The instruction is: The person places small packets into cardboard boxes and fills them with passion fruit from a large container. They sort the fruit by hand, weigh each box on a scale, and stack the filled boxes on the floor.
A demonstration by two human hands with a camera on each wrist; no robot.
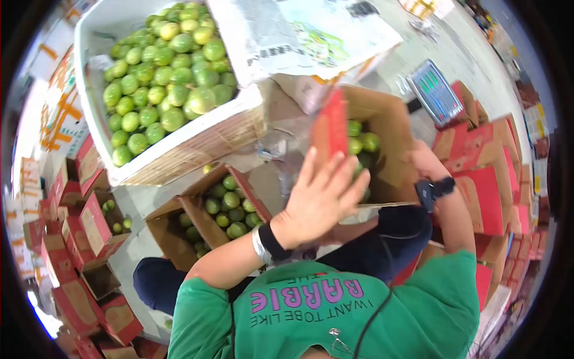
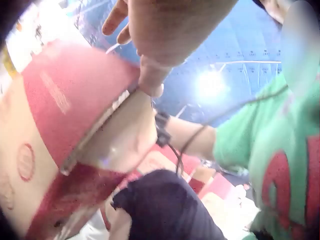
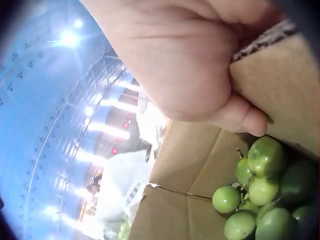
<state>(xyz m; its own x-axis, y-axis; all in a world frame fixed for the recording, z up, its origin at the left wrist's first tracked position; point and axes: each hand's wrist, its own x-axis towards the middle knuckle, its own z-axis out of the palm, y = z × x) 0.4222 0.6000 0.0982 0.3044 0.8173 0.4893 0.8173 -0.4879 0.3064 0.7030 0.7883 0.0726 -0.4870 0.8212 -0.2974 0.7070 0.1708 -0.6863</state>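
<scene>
A cardboard box point(image 1: 382, 110) with a red flap point(image 1: 337, 122) stands tilted in front of the person, with green round fruits point(image 1: 371, 142) inside. At its right wall is the right hand point(image 1: 426, 163), wearing a dark wrist device. In the right wrist view the right thumb point(image 3: 245, 116) lies inside the wall while the rest of the hand wraps over the edge. The left hand point(image 1: 323, 197) is at the box's left side below the red flap, fingers straight and spread. Its thumb point(image 2: 152, 82) meets the box edge in the left wrist view.
A large white foam crate point(image 1: 179, 149) heaped with green fruits stands at the upper left. A divided carton point(image 1: 194, 218) with more fruits sits near the left knee. A scale point(image 1: 435, 93) lies at the upper right. Red and brown boxes point(image 1: 484, 185) are stacked on both sides.
</scene>
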